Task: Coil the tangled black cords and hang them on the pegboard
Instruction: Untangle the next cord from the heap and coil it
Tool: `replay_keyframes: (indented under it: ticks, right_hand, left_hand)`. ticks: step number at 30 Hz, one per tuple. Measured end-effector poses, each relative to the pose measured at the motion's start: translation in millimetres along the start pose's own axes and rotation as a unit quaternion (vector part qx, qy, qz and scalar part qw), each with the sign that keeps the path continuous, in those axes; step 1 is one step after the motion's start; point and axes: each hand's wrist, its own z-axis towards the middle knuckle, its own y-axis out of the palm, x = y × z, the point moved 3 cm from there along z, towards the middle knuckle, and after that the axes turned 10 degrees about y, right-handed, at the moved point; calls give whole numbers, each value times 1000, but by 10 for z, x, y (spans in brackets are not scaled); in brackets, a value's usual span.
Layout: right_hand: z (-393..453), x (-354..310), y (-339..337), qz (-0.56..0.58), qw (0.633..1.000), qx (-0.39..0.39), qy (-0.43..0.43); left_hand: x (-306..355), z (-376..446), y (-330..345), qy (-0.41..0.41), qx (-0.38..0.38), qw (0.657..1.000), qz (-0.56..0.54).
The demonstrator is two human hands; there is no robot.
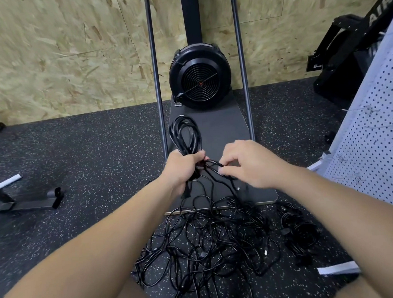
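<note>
The cords [203,242] lay tangled on the floor [76,156]. The left hand [183,168] gripped a finished bundle of loops [185,133] to keep them together, while the right hand [244,164] pinched the trailing strand, likely to feed another loop.

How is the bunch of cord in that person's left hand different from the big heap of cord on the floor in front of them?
The coiled bunch is gathered into neat long loops, gripped by the left hand and held up off the floor; the tangled heap sprawls loose on the speckled floor with loops crossing every way. The bunch is narrow, the heap spreads much wider. Both are thin black cord, and strands run from the hands down into the heap.
</note>
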Motion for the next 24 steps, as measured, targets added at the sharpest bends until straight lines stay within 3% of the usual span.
replay_keyframes:
  ticks: [2,4,7,10,15,24]
  right_hand:
    - [-37,-81,-24,45,998,-23,-25]
    - [-109,-115,22,86,989,-112,-39]
    - [-214,61,258,-18,966,-259,-1]
    - [-265,389,505,-165,934,-314,39]
    - [-282,447,427,-214,940,-249,91]
    - [-203,215,198,23,991,-59,120]
  left_hand:
    - [1,84,-156,-2,33,999,19]
    - [6,172,-325,-5,50,998,44]
    - [61,258,-529,-13,84,996,34]
    - [116,318,-678,-26,106,994,-13]
    - [167,286,-636,-18,60,998,-30]
    - [206,28,-145,6,-28,999,-34]
